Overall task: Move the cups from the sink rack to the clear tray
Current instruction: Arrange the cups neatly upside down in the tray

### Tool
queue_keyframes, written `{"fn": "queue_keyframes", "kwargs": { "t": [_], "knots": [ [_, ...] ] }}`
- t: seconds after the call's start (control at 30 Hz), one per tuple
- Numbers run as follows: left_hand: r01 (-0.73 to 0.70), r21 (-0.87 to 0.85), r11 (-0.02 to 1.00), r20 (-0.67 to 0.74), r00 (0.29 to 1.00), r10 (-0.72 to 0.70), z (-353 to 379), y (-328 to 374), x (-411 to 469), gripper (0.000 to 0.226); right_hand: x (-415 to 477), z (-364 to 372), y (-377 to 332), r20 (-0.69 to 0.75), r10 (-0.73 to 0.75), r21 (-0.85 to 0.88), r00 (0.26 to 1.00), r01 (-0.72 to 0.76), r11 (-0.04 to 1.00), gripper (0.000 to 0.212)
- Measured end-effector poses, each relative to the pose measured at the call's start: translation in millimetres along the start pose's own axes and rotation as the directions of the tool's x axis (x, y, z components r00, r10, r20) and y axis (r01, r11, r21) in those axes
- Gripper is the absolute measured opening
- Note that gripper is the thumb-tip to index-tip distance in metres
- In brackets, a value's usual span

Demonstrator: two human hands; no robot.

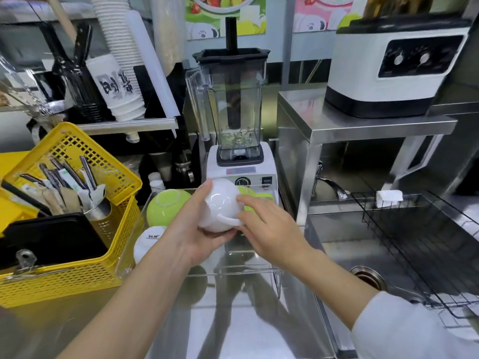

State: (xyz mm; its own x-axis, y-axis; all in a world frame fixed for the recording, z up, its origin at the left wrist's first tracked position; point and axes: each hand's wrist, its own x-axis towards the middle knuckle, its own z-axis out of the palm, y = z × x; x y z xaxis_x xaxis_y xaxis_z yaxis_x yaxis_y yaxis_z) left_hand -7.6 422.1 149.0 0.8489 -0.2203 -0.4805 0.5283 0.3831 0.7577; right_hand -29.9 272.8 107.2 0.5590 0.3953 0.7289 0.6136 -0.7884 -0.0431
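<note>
A yellow basket (77,255) sits at the far left of the steel bench (233,320), holding a metal cup of utensils (99,208) and a black tray (51,239). Just right of it stands the clear tray (129,265), with an upturned green cup (166,206) at its back left and an upturned white cup (147,242) in front of that one. The left hand (197,229) is over the clear tray, fingers curled round a white cup (220,203) that it holds tilted, handle toward the camera. The right hand (269,229) meets it from the other side, fingers loosely spread and resting on the white cup's side and handle; it clasps nothing of its own. A second green cup (256,195) shows behind the two hands, at the tray's back right. A blender (237,125) stands behind the tray. Farther right lies the sink (350,255), with the black wire sink rack (427,242) across its right part.
</note>
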Motion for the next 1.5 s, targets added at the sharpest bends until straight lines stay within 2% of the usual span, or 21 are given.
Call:
{"fn": "queue_keyframes", "kwargs": {
  "t": [0.1, 0.17, 0.23, 0.27, 0.4, 0.53, 0.73, 0.87, 0.97, 1.13, 1.3, 1.37, 1.43, 1.5],
  "knots": [
    [-0.009, 0.054, 0.999, 0.089, 0.996, 0.004, -6.5, -1.3, -6.0, 0.061, -1.6, -5.4, 1.3, -0.007, 0.109, 0.150, 0.994, -0.107, 0.983, 0.009],
    [-0.101, 0.139, 0.985, 0.168, 0.983, 0.077, -11.7, -7.9, -8.9, 0.067, 0.2, -11.7, 2.9, 0.033, 0.201, 0.258, 0.979, -0.202, 0.945, 0.012],
    [-0.236, 0.251, 0.939, 0.214, 0.959, 0.183, -16.2, -17.2, -10.5, 0.091, 1.0, -14.9, 6.0, 0.058, 0.246, 0.326, 0.968, -0.251, 0.911, 0.017],
    [-0.293, 0.314, 0.903, 0.220, 0.948, 0.230, -19.2, -20.8, -10.2, 0.098, 0.6, -15.6, 7.2, 0.061, 0.267, 0.355, 0.962, -0.271, 0.895, 0.018],
    [-0.450, 0.608, 0.654, 0.211, 0.886, 0.413, -29.5, -23.4, -7.6, 0.079, -10.6, -15.1, 10.0, 0.108, 0.363, 0.429, 0.926, -0.373, 0.823, 0.008],
    [-0.449, 0.802, 0.395, 0.240, 0.847, 0.475, -32.2, -31.9, -2.5, 0.066, -23.6, -13.2, 14.1, 0.205, 0.406, 0.435, 0.891, -0.455, 0.777, 0.008],
    [-0.341, 0.918, 0.202, 0.217, 0.859, 0.464, -33.7, -39.8, -0.6, 0.059, -35.3, -9.4, 23.6, 0.379, 0.407, 0.347, 0.831, -0.535, 0.770, 0.021],
    [-0.288, 0.956, 0.055, 0.222, 0.832, 0.508, -31.0, -42.2, 0.5, 0.074, -44.6, -1.7, 22.7, 0.418, 0.431, 0.280, 0.800, -0.565, 0.776, 0.022],
    [-0.287, 0.957, 0.041, 0.228, 0.832, 0.506, -28.2, -39.6, 1.1, 0.076, -44.6, -2.1, 23.0, 0.412, 0.458, 0.286, 0.788, -0.589, 0.756, 0.019],
    [-0.294, 0.949, 0.116, 0.233, 0.898, 0.374, -26.7, -33.5, 4.8, 0.074, -48.6, -5.4, 24.3, 0.432, 0.414, 0.254, 0.801, -0.548, 0.797, 0.020],
    [-0.325, 0.928, 0.181, 0.252, 0.907, 0.337, -28.0, -31.7, 5.7, 0.073, -50.7, -5.4, 22.2, 0.450, 0.402, 0.244, 0.798, -0.542, 0.804, 0.014],
    [-0.329, 0.935, 0.136, 0.268, 0.902, 0.338, -31.0, -32.2, 5.7, 0.076, -49.5, -6.4, 21.0, 0.459, 0.403, 0.255, 0.791, -0.553, 0.793, 0.010],
    [-0.315, 0.949, 0.008, 0.291, 0.886, 0.360, -34.9, -32.0, 6.0, 0.080, -46.1, -9.9, 19.4, 0.487, 0.399, 0.266, 0.777, -0.567, 0.780, 0.009],
    [-0.322, 0.947, -0.004, 0.300, 0.879, 0.369, -40.7, -29.1, 4.9, 0.084, -41.0, -14.7, 18.0, 0.520, 0.398, 0.251, 0.756, -0.580, 0.775, 0.012]
  ]
}}
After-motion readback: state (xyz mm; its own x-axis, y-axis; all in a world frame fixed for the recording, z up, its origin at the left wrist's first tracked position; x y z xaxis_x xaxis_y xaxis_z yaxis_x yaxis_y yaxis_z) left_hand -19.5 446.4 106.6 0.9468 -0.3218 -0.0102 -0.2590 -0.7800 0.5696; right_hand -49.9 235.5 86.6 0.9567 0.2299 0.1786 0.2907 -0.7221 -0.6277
